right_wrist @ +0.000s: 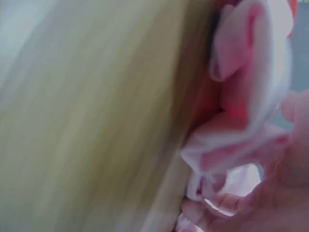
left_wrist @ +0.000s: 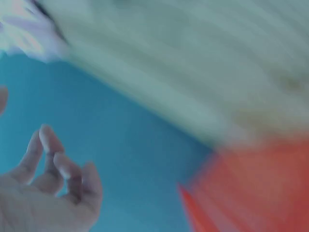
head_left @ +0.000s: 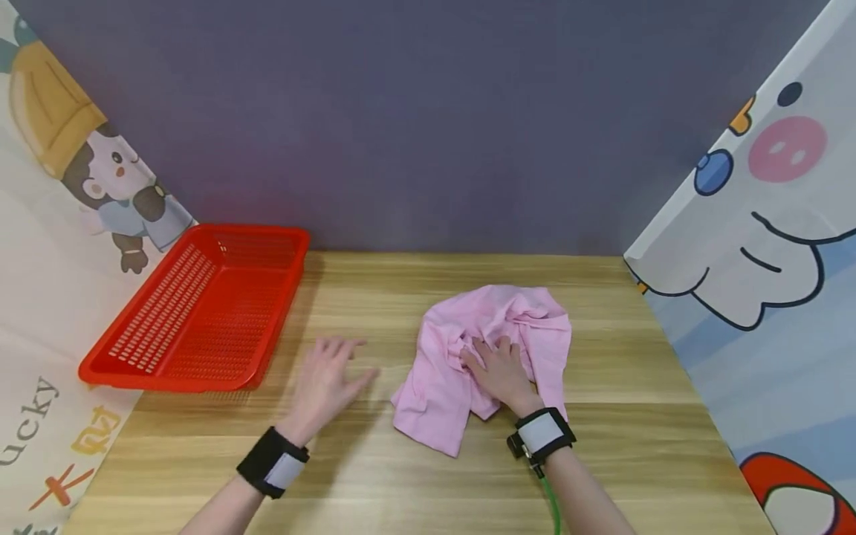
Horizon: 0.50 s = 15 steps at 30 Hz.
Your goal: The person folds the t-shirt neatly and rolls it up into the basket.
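Note:
A crumpled pink cloth [head_left: 441, 401] lies bunched on the wooden table, one broad sleeve-like end pointing toward the front left. My right hand [head_left: 501, 375] rests on its middle folds with the fingers spread and slightly bent. In the right wrist view, raised folds of the pink cloth [right_wrist: 231, 145] stand beside the right hand [right_wrist: 285, 179], and some fingertips are among them. My left hand [head_left: 324, 383] is held over the table between the cloth and the red basket, fingers loose and holding nothing. The left wrist view shows that hand [left_wrist: 48, 193] with relaxed, bent fingers.
A red plastic basket [head_left: 250, 364] with perforated sides stands at the left, nothing in it. Behind the table [head_left: 635, 446] rises a dark grey panel [head_left: 414, 134]. Printed cartoon sheets line the left and right sides. A green cable [head_left: 551, 501] runs from the right wristband.

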Each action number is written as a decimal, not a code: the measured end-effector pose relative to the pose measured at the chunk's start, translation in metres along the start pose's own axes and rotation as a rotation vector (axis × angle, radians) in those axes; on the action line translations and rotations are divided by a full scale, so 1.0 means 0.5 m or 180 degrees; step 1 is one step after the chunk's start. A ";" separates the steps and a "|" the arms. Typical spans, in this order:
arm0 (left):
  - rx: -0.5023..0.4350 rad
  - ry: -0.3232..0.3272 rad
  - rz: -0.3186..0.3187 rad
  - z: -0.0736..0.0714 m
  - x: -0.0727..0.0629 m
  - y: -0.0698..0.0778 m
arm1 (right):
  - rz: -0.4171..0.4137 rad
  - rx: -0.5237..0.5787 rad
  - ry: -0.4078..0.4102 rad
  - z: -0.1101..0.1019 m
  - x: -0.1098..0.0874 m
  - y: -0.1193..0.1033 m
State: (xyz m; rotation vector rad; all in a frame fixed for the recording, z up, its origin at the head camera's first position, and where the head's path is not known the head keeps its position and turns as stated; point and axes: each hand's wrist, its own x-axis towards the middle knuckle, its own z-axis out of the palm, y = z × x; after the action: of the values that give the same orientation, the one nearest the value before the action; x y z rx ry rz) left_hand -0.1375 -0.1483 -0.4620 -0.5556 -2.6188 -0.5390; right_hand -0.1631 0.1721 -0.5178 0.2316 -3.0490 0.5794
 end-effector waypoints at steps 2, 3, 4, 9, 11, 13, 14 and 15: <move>-0.0283 -0.0501 0.0012 0.038 -0.001 0.046 | 0.0051 0.0271 -0.0075 -0.003 0.000 -0.018; -0.0341 -0.0734 0.0033 0.055 -0.003 0.064 | 0.0069 0.0428 -0.0099 -0.007 0.000 -0.025; -0.0365 -0.0945 0.0048 0.070 -0.004 0.080 | 0.0084 0.0619 -0.0113 -0.012 -0.001 -0.030; -0.0140 -0.1363 0.0232 0.122 -0.009 0.114 | 0.0051 0.1245 0.0311 -0.035 -0.009 -0.006; -0.0032 -0.1297 0.0205 0.134 -0.008 0.107 | 0.0135 0.1292 0.0628 -0.045 -0.015 0.025; 0.0079 -0.1142 0.0158 0.143 -0.006 0.092 | 0.0308 0.1164 0.0878 -0.057 -0.022 0.064; 0.0124 -0.1050 0.0133 0.145 -0.004 0.082 | 0.0432 0.1036 0.0918 -0.064 -0.027 0.083; 0.0163 -0.0945 0.0118 0.147 -0.003 0.071 | 0.0556 0.0905 0.0899 -0.070 -0.031 0.102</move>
State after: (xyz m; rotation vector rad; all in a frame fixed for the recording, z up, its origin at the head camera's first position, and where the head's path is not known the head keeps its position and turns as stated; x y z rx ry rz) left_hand -0.1426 -0.0860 -0.5143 -0.7145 -2.8844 -0.4024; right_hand -0.1553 0.2341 -0.5046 -0.1057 -2.7226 0.9663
